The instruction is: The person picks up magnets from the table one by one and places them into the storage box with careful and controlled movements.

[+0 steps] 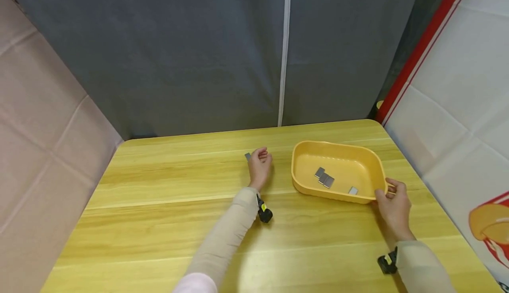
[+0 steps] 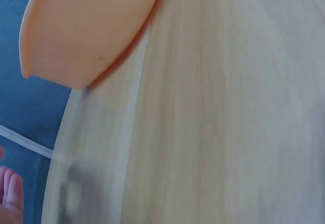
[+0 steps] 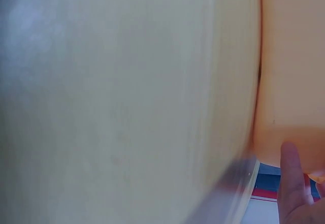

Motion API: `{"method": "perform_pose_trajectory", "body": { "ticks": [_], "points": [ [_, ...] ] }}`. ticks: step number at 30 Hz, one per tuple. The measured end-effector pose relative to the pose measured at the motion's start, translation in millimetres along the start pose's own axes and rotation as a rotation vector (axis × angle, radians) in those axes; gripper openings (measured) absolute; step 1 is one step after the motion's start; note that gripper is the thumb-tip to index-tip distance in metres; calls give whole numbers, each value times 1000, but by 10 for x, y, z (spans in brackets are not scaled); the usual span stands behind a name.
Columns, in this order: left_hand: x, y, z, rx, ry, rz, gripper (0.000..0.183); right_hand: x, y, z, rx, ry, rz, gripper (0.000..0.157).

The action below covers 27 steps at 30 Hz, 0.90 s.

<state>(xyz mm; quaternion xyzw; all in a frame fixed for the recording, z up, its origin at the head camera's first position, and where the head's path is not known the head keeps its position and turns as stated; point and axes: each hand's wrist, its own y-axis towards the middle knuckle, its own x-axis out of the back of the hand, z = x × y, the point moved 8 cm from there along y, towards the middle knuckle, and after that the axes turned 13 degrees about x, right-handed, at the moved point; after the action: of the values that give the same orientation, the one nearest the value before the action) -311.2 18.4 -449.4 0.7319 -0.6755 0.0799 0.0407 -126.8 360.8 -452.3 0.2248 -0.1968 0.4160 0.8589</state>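
A shallow yellow plastic tub [image 1: 338, 149] stands on the right half of the wooden table, with several small grey rectangular pieces [image 1: 324, 177] on its floor. My right hand [image 1: 395, 204] grips the tub's right end, thumb against the wall and fingers around the handle. That thumb also shows against the tub in the right wrist view. Left of the tub, my left hand [image 1: 260, 167] is low over the table with fingers loosely bent. Another grey piece [image 1: 248, 156] shows at this hand's left edge; whether they touch is unclear. In the left wrist view the fingers [image 2: 14, 193] appear apart from the thumb.
The pale wooden table [image 1: 159, 222] has its far edge against a dark grey curtain [image 1: 199, 63]. Light cloth walls [image 1: 47, 129] border the left and right sides. A black wrist camera [image 1: 264, 213] sits on each wrist.
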Motion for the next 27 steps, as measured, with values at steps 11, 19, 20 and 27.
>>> {"method": "perform_pose_trajectory", "body": {
  "ticks": [11, 19, 20, 27],
  "points": [
    [304, 145, 197, 63, 111, -173, 28, -4, 3, 4, 9, 10, -15, 43],
    [471, 191, 277, 82, 158, -254, 19, -9, 0, 1, 16, 37, -7, 44],
    [480, 199, 286, 86, 167, -258, 20, -9, -1, 0, 16, 40, -5, 44],
    [459, 226, 266, 105, 258, -221, 28, -11, -5, 9, 19, 37, 7, 44]
  ]
}}
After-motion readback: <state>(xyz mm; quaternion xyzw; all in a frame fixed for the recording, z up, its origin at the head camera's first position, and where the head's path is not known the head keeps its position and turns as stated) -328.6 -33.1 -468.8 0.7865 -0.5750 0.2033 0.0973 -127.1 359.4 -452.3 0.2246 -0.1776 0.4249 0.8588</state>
